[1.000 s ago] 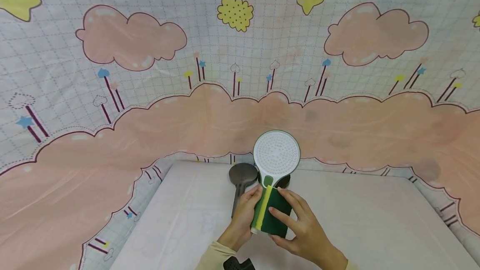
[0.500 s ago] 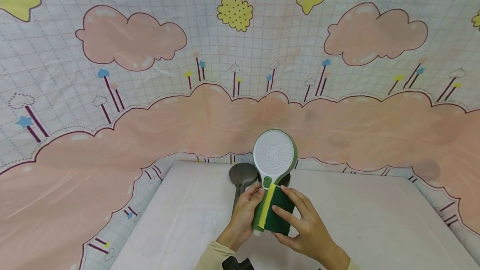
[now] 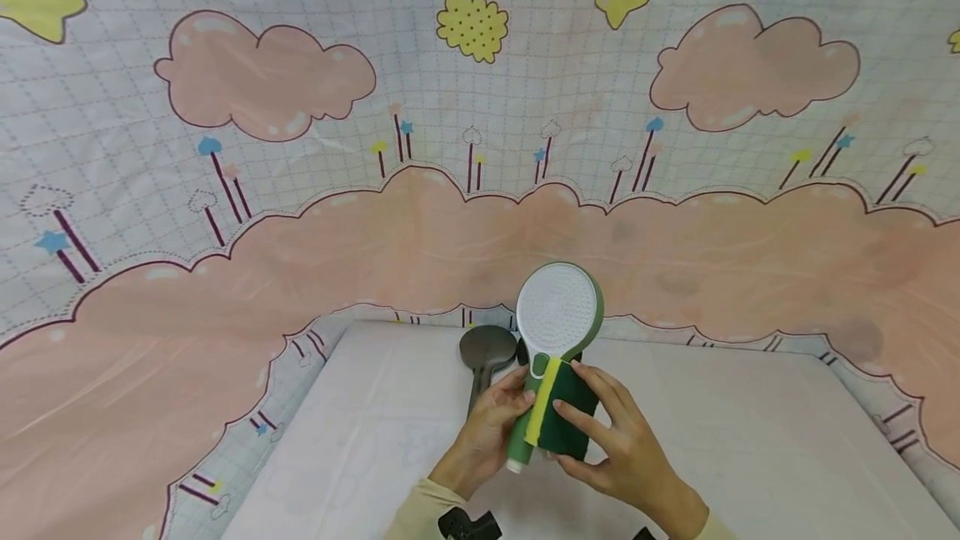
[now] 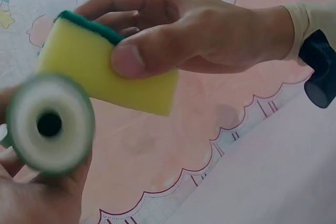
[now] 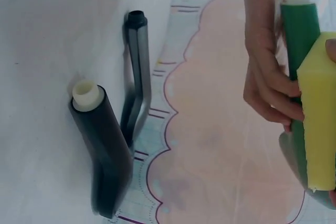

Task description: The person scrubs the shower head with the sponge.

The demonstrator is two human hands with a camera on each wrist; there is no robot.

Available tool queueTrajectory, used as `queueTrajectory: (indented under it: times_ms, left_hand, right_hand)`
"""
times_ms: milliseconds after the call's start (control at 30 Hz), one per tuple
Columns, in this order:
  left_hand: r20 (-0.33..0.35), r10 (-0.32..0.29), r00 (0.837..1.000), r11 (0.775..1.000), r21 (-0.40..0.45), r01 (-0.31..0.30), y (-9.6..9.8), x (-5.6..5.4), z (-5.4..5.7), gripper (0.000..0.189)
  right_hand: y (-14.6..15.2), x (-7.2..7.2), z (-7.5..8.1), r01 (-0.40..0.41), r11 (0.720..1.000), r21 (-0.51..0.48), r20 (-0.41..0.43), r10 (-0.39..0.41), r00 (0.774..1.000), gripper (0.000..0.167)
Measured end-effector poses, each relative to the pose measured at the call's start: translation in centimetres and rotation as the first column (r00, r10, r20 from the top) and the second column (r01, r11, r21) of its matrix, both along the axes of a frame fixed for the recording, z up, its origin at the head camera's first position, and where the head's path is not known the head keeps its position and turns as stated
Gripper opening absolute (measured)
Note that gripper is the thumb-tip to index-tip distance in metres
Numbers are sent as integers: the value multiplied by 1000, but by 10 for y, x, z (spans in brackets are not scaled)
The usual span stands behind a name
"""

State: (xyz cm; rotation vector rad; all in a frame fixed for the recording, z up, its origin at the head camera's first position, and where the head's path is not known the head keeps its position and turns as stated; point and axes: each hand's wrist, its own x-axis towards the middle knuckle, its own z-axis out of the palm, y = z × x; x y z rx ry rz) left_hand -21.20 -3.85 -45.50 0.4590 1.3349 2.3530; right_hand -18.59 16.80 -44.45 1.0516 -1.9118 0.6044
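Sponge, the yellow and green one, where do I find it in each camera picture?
Head: sponge, lower half, just right of centre.
Left wrist: sponge, upper left.
Right wrist: sponge, at the right edge, partly cut off.
Shared landmark: the green-handled shower head, beside it in all three.

No lettering, label, brand or number can be read here

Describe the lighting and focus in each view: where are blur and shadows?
Head: brightest, green shower head fairly sharp; left wrist: dimmer, the shower head's handle end blurred, sponge clearer; right wrist: also dim, soft shadow beside the slimmer dark handle.
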Motion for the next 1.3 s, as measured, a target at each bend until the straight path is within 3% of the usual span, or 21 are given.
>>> queueTrajectory:
  times_ms: [500, 1100, 1300]
  left_hand:
    - [19, 143, 990, 989, -26, -142, 1, -1, 0, 53]
    - [-6, 40, 999, 997, -64, -40, -1, 5, -1, 66]
    - [-10, 18, 1000, 995, -99, -19, -3, 8, -1, 64]
  right_hand:
    - [-4, 10, -15, 0, 996, 84, 0, 0, 1000, 48]
    - [4, 4, -2, 47, 996, 81, -63, -42, 997, 45]
    - [8, 0, 4, 62, 996, 64, -132, -53, 990, 44]
